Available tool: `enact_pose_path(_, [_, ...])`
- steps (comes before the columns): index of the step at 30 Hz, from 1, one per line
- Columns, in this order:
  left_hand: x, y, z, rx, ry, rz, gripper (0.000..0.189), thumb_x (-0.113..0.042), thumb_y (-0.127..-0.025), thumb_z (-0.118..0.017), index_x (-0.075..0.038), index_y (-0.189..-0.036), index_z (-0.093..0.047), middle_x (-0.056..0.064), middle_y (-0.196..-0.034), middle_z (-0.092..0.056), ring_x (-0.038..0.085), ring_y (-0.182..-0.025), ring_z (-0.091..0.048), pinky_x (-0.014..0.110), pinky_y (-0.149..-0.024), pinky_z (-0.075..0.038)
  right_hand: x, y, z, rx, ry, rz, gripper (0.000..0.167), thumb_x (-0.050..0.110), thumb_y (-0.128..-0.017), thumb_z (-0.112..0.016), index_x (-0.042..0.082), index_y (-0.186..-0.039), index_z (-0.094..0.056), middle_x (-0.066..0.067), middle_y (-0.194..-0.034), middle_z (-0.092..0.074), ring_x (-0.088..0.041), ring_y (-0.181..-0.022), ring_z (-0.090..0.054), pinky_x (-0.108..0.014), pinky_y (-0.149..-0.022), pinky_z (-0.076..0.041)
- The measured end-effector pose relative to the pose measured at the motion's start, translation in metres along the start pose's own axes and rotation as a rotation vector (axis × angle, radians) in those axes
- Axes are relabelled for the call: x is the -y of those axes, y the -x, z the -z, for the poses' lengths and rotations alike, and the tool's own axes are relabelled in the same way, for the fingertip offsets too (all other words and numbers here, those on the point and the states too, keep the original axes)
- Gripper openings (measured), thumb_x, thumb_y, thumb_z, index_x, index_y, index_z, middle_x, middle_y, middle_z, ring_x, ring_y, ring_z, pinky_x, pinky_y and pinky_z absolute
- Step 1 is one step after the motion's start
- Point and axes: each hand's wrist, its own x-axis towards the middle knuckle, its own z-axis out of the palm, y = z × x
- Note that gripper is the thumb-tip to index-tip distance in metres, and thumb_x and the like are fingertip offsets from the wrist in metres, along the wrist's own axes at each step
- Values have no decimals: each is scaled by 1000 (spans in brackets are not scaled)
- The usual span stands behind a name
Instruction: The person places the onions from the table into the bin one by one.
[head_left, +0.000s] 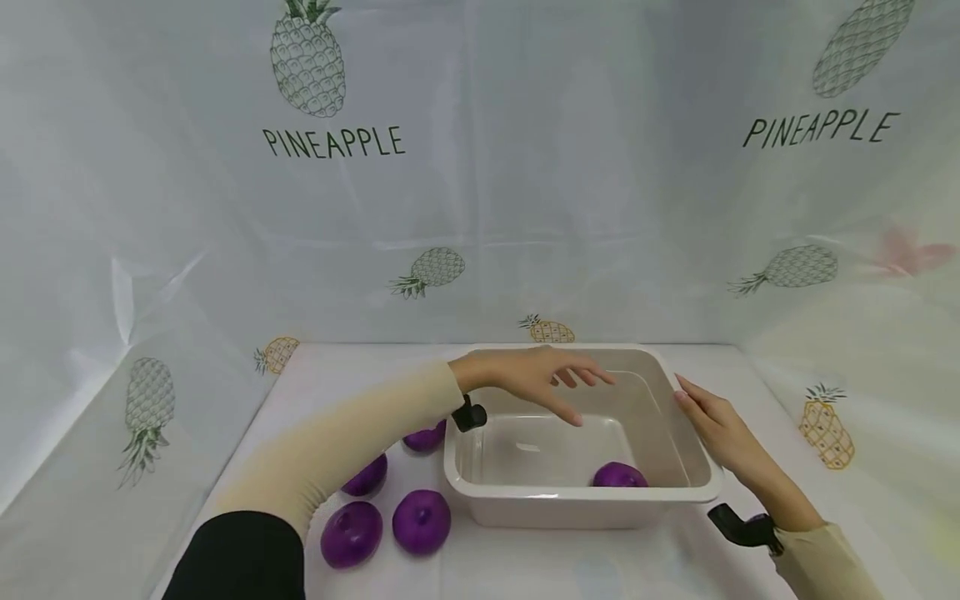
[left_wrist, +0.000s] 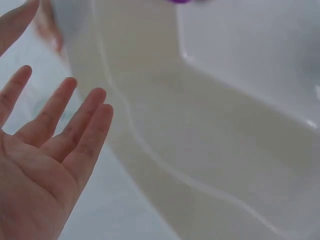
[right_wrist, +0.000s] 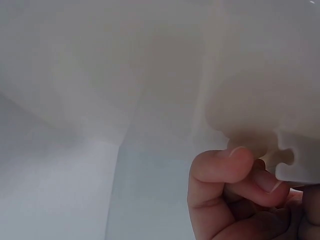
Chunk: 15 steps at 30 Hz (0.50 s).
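Note:
A pale beige plastic bin [head_left: 555, 508] stands on the table with one round purple onion-like thing [head_left: 619, 475] inside, near its front wall. Over the bin's left half hovers my left hand [head_left: 536, 375], palm down, fingers spread and holding nothing. The left wrist view shows that hand [left_wrist: 50, 150] with its fingers extended above the bin's inner wall [left_wrist: 165, 110]. My right hand [head_left: 716, 421] grips the bin's right rim. In the right wrist view its curled fingers [right_wrist: 220, 167] are at the underside of the rim [right_wrist: 300, 160].
Left of the bin lie several more purple onion-like things [head_left: 422, 522], partly behind the left sleeve [head_left: 360, 446]. The white-covered table [head_left: 540, 567] ends at a hanging sheet [head_left: 555, 192] printed with pineapples, behind and at both sides. Black camera mounts [head_left: 746, 528] sit on the wrists.

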Motion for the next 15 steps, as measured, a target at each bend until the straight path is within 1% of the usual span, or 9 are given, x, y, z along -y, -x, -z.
enact_pose_path(2, [-1, 17, 9, -50, -12, 22, 70, -31, -89, -78, -26, -150, -45, -5, -141, -52, 13, -125, -53, 31, -105, -43, 0, -1, 0, -5, 4, 10, 47, 12, -108, -41, -12, -148, -33, -39, -127, -55, -41, -93, -67, -47, -69, -60])
enact_pose_path(5, [2, 46, 19, -120, -35, 17, 69, -31, -89, -78, -25, -150, -45, -5, -141, -52, 13, -125, -53, 36, -107, -43, 2, -1, -2, -4, -2, 18, 48, 13, -108, -42, -11, -149, -33, -38, -127, -55, -40, -93, -67, -46, -68, -60])
enact_pose_path(6, [4, 55, 21, -144, -40, 14, 69, -30, -89, -78, -24, -150, -45, -4, -142, -52, 15, -126, -53, 37, -107, -43, 2, -1, -2, -3, 0, 19, 48, 14, -109, -41, -10, -149, -34, -38, -127, -55, -39, -93, -67, -44, -69, -60])
enact_pose_path(7, [6, 65, 22, -167, -45, 17, 69, -30, -89, -77, -25, -150, -44, -3, -142, -52, 16, -126, -53, 39, -107, -43, 3, -1, -3, -2, 0, 19, 48, 14, -109, -42, -10, -149, -34, -38, -127, -56, -37, -92, -68, -43, -68, -61])
enact_pose_path(10, [16, 93, 24, -234, -44, 12, 71, -30, -89, -78, -24, -151, -43, -1, -146, -50, 17, -127, -52, 41, -106, -43, 2, 0, -2, 1, 11, 11, 48, 15, -108, -42, -10, -149, -34, -37, -127, -56, -28, -89, -68, -38, -67, -61])
enact_pose_path(12, [23, 109, 25, -284, -35, 18, 71, -31, -88, -78, -26, -150, -44, -1, -147, -50, 16, -127, -52, 41, -105, -44, 2, 1, -1, 1, 20, 5, 48, 14, -108, -42, -10, -148, -34, -37, -127, -56, -25, -87, -68, -35, -65, -61])
enact_pose_path(15, [35, 130, 24, -361, -25, 42, 68, -33, -88, -78, -31, -148, -46, 0, -146, -50, 18, -126, -53, 40, -103, -46, 1, 1, 0, 5, 22, 1, 48, 14, -108, -42, -11, -148, -34, -38, -128, -55, -27, -89, -68, -38, -66, -61])
